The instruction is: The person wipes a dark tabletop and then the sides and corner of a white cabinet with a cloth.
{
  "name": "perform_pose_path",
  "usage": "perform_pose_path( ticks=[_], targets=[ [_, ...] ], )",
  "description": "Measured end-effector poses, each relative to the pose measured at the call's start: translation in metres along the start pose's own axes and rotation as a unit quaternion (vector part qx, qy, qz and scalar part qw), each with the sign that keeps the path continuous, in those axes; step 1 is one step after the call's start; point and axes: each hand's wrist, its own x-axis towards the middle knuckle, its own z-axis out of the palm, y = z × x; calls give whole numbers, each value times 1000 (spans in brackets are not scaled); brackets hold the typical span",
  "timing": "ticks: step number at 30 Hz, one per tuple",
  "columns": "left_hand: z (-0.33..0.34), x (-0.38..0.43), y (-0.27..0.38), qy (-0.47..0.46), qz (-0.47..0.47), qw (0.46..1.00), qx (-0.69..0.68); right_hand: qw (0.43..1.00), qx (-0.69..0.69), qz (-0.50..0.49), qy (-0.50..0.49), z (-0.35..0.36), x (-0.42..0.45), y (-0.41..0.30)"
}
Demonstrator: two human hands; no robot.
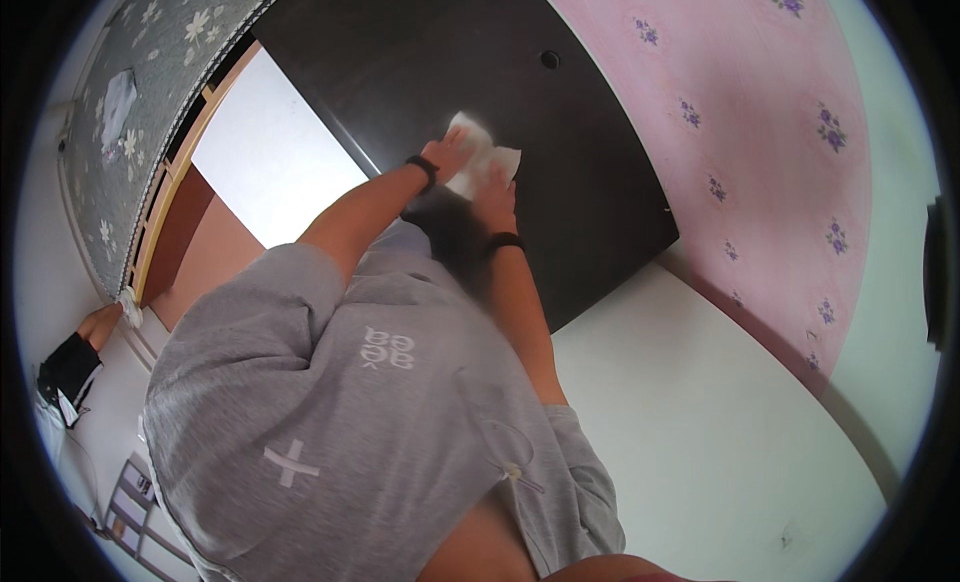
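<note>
A white cloth or paper wipe [471,178], creased and partly folded, lies on a dark, glossy board-like surface [600,162]. My left hand [448,156] holds the wipe at its left side, fingers laid over it. On the near right part of the wipe is my right hand [495,195], blurred, its fingers pressed down on it. The two hands are close together but apart. Each wrist wears a dark band. Motion blur hides exactly how the right fingers grip.
A round hole [550,59] pierces the dark surface. A pink flowered panel [772,154] borders it at right, and a pale surface [697,387] lies nearer. At left are a bright white panel [277,147], a yellow-edged wooden frame [161,207] and grey floral fabric [150,79]. Another person's leg [101,325] shows far left.
</note>
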Motion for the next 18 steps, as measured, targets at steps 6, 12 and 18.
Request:
perform_pose_path(
  ticks=[6,12,18],
  targets=[
    [-43,101,-9,100,76,992,20,993,30,78,-80,-25,89,40],
    [-83,172,-15,89,104,988,73,983,27,134,-124,-34,146,92],
    [-85,176,-42,148,97,980,94,981,50,144,-119,-31,169,101]
  ],
)
